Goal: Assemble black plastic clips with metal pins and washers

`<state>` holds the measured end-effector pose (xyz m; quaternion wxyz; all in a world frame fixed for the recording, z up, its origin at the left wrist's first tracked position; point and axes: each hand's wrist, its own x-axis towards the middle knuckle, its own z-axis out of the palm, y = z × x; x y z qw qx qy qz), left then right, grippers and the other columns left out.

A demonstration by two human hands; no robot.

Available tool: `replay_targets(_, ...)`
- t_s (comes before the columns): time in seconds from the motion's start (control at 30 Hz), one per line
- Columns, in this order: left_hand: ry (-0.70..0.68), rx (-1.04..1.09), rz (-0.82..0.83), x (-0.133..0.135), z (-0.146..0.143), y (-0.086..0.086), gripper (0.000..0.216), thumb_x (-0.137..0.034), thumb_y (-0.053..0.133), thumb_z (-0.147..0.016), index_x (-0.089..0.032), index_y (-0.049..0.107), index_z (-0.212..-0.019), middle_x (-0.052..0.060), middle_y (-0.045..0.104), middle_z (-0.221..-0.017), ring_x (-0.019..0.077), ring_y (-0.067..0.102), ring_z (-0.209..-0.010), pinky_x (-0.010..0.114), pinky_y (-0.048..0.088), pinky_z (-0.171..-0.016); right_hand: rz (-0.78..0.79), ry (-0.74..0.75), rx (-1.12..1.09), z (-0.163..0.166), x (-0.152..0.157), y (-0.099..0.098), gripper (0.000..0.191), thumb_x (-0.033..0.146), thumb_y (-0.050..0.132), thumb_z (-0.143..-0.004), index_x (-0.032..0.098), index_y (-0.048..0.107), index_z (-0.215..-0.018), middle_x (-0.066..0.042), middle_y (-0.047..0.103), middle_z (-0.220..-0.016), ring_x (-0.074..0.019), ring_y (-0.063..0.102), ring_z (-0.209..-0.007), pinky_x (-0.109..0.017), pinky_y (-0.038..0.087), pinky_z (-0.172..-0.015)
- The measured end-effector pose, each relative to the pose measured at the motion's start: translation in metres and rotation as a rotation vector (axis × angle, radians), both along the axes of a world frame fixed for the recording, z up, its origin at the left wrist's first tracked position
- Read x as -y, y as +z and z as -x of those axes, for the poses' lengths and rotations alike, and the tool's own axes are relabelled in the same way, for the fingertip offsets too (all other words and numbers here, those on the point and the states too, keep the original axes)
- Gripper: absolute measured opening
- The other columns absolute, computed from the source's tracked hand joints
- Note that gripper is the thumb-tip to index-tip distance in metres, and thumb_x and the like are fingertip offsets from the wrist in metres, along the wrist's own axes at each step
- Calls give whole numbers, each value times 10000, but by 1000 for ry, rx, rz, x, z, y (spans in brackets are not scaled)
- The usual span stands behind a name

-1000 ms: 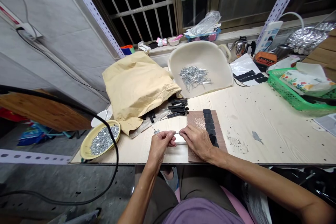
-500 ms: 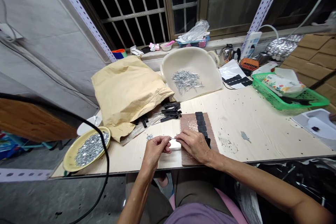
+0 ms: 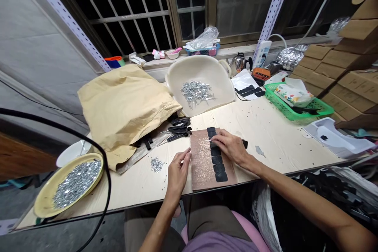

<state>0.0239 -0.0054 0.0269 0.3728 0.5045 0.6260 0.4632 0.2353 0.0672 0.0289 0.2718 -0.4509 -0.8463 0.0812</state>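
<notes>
The right hand (image 3: 230,145) is pinching a thin metal pin (image 3: 208,140) above the row of black pads (image 3: 217,160), which is running from near to far along a brown board (image 3: 200,181), partly under that hand. The left hand (image 3: 178,169) is sitting at the board's left edge, fingertips close together; whether it is gripping anything, I cannot tell. Small metal pieces (image 3: 156,164) are lying on the surface (image 3: 134,185) farther left, and a pale basin (image 3: 217,73) is holding silvery pins (image 3: 195,91) beyond the board.
</notes>
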Motion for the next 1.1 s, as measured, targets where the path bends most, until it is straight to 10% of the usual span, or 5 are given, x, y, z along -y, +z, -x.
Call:
replay_targets(0.43, -254, -917, -290, 3, -47, -56, 473, -310, 397, -917, -121, 399, -1351, 158, 380, -1432, 306, 250, -1360, 518, 332, -1062, -58, 32, 104, -26, -74, -31, 245, 321, 442, -936, 191, 650, -945, -26, 592, -887, -115, 549, -766, -216, 343, -613)
replay_targets(0.7, -223, -1053, -339, 2, -49, -61, 471, -228, 358, -934, -129, 315, -1393, 141, 383, -1434, 268, 229, -1372, 487, 363, -1057, -184, 606, 217, -40, -37, -30, 271, 154, 386, -944, 175, 634, -839, -4, 582, -728, -106, 479, -663, -237, 359, -557)
replay_targets(0.87, -213, -1076, -318, 2, -50, -62, 490, -219, 357, -935, -144, 280, -1413, 124, 370, -1445, 258, 207, -1380, 483, 358, -1063, -141, 266, 100, -37, -61, -31, 300, 229, 390, -952, 144, 638, -806, -36, 600, -752, -111, 487, -671, -224, 402, -512)
replay_targets(1.1, -236, -1071, -301, 2, -48, -62, 509, -208, 358, -934, -156, 247, -1428, 128, 361, -1450, 261, 203, -1382, 492, 363, -1054, -82, 465, 130, -42, -54, -39, 321, 260, 349, -963, 208, 646, -855, -4, 591, -731, -116, 487, -699, -237, 449, -531)
